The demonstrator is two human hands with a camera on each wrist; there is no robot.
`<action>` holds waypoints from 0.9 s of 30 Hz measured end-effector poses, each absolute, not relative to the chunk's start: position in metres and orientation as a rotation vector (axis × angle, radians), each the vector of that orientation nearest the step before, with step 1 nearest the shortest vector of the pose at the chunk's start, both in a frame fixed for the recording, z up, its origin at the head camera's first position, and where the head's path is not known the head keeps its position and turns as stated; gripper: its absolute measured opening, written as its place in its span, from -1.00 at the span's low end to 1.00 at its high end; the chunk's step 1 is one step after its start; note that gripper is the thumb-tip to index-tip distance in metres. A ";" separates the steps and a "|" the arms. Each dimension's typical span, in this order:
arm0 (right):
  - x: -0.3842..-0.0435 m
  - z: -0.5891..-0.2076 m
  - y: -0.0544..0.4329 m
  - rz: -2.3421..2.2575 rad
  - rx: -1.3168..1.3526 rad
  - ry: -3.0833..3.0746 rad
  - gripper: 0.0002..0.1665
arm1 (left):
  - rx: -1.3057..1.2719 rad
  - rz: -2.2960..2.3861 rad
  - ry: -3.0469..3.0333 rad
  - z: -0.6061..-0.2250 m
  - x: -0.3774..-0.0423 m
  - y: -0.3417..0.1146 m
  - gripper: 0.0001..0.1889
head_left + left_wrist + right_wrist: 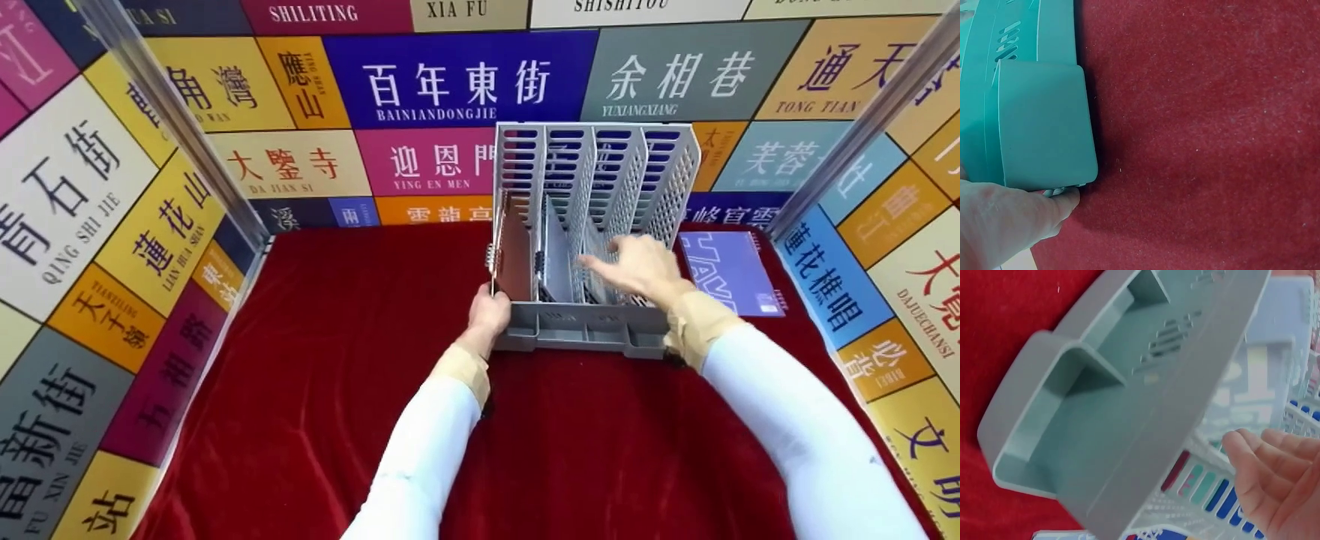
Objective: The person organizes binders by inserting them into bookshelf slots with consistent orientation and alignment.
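A grey file organizer [570, 334] with slatted upright dividers stands at the back of the red cloth. My left hand [491, 311] grips its front left corner; in the left wrist view, the fingers [1064, 205] lie against the end of the front tray [1047, 124]. A brown spiral notebook [517, 255] stands in the leftmost compartment, and a grey-blue notebook [556, 259] in the second. Over the compartments on the right is my right hand [641, 262], its fingers loosely extended and holding nothing. Close beyond its fingertips, a pale translucent item [1252, 379] stands in the organizer.
A purple spiral notebook [727, 274] with large letters lies flat on the cloth, right of the organizer. Red cloth [360, 360] covers the table. Printed panels [457, 79] with metal corner posts [184, 112] enclose the back and sides.
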State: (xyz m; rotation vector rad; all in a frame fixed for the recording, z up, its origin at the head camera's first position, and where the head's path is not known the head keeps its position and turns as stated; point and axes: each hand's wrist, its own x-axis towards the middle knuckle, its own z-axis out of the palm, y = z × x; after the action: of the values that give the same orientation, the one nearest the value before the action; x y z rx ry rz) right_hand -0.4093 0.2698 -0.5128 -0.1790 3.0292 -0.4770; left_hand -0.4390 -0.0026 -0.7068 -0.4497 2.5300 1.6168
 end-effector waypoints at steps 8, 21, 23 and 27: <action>-0.407 -0.510 0.310 -0.550 -0.155 3.131 0.06 | -0.441 1.607 2.538 -0.703 -0.435 -0.002 -0.37; -0.409 -0.505 0.397 -0.481 0.130 3.189 -0.03 | -0.408 1.604 2.546 -0.698 -0.435 0.003 -0.38; -0.408 -0.507 0.407 -0.472 0.190 3.188 -0.08 | -0.404 1.605 2.544 -0.698 -0.434 0.001 -0.38; -0.405 -0.512 0.423 -0.449 0.281 3.162 -0.09 | -0.422 1.608 2.541 -0.701 -0.432 -0.005 -0.36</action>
State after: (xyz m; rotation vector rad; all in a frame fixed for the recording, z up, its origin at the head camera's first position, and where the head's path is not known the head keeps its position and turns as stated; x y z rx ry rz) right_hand -0.4046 0.4226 -0.5121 0.2806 3.1615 -0.4493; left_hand -0.4321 -0.0053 -0.7009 -0.4217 2.5414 1.6077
